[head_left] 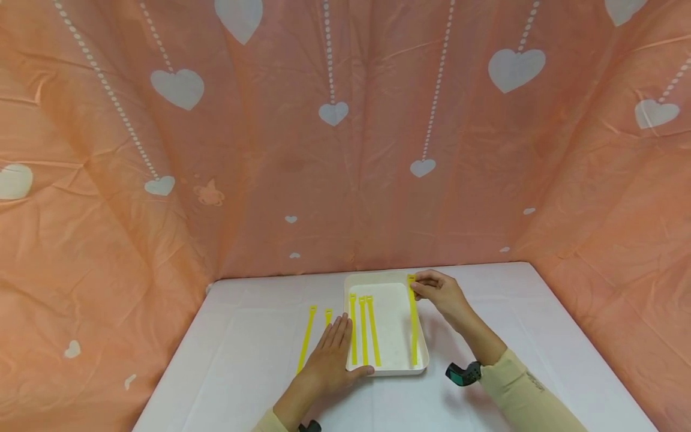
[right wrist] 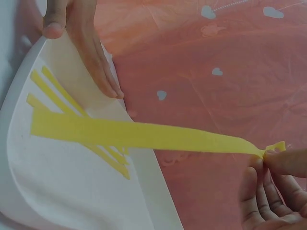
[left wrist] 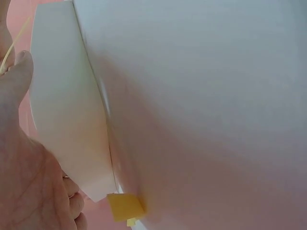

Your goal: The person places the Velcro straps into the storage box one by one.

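My right hand (head_left: 441, 295) pinches the slotted head of a yellow cable strap (head_left: 414, 327) between thumb and fingers. This strap hangs along the right side of a white tray (head_left: 391, 324); in the right wrist view its free end reaches over the tray floor. My left hand (head_left: 329, 359) rests with straight fingers along the tray's left wall, its thumb at the front left corner. Several more yellow straps (head_left: 363, 333) lie side by side in the left part of the tray.
Left of the tray, another yellow strap (head_left: 306, 339) lies on the white tabletop (head_left: 243, 360), and a further strap (head_left: 328, 314) is partly hidden behind my left hand. An orange curtain (head_left: 378, 210) with white hearts hangs around the table's back and sides.
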Available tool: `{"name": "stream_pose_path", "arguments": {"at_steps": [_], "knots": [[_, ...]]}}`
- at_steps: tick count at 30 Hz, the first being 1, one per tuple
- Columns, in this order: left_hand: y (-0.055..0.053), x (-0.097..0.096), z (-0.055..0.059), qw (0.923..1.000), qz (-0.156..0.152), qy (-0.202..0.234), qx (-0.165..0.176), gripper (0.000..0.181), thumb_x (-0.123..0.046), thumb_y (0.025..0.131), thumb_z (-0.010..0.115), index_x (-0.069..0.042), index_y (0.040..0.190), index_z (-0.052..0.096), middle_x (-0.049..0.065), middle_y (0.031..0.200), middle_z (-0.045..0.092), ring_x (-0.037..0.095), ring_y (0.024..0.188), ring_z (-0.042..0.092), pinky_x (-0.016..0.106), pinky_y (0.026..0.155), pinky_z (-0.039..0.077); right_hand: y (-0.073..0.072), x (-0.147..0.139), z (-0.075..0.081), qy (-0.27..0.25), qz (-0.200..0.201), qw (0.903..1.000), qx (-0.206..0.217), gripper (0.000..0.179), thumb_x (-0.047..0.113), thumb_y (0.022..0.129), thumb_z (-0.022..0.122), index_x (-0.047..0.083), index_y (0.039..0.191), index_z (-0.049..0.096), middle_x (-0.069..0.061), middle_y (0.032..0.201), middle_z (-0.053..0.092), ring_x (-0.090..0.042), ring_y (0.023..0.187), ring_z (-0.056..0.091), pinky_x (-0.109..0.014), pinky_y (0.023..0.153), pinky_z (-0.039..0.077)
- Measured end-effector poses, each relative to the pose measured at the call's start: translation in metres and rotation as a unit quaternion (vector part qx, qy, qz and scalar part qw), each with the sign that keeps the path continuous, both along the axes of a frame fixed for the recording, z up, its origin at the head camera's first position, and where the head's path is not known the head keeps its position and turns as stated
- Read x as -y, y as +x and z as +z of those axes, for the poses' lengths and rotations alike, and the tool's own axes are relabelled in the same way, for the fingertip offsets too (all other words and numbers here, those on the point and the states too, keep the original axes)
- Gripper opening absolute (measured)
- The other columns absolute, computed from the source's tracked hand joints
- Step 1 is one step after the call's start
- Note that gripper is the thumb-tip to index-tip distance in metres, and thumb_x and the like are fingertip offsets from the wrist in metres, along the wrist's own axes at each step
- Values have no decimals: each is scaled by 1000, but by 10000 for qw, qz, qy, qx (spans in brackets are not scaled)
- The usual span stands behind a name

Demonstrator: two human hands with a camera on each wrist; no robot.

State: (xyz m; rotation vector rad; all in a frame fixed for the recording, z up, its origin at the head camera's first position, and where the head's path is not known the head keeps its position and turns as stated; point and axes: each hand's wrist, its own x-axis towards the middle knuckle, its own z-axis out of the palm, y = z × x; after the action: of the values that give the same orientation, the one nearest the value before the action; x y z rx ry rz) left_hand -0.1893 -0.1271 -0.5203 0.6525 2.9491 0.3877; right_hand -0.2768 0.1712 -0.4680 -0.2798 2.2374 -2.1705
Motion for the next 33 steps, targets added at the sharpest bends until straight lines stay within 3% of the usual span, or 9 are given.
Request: {"name": "stream_pose_path", "arguments": {"at_steps": [13,26,33], "knots": [[0,1,-2,9999,-47,132,-6,117,-77,97,57,6,169,17,23,178,10,39,165,13,52,135,14,-9,20,-10,-338,-159,9993,-40,26,-2,101,71,-16,121,64,0,92,72,-9,79,69,-29,79,64],[1,2,-8,9994,-48,281,-191,119,-84,96,49,5,169,18,22,178,12,38,166,12,50,135,11,-15,42,-28,6,-142,9999,55,21,-3,99,73,-15,115,66,-8,91,73,-12,76,70,-28,75,65],[0,0,-1,10000,-1,60,-21,117,-78,97,56,5,169,17,22,179,11,37,166,13,52,134,16,-20,47,-36,434,-208,9988,36,18,1,100,74,-10,113,69,-12,93,75,-14,76,71,-42,78,67]]}}
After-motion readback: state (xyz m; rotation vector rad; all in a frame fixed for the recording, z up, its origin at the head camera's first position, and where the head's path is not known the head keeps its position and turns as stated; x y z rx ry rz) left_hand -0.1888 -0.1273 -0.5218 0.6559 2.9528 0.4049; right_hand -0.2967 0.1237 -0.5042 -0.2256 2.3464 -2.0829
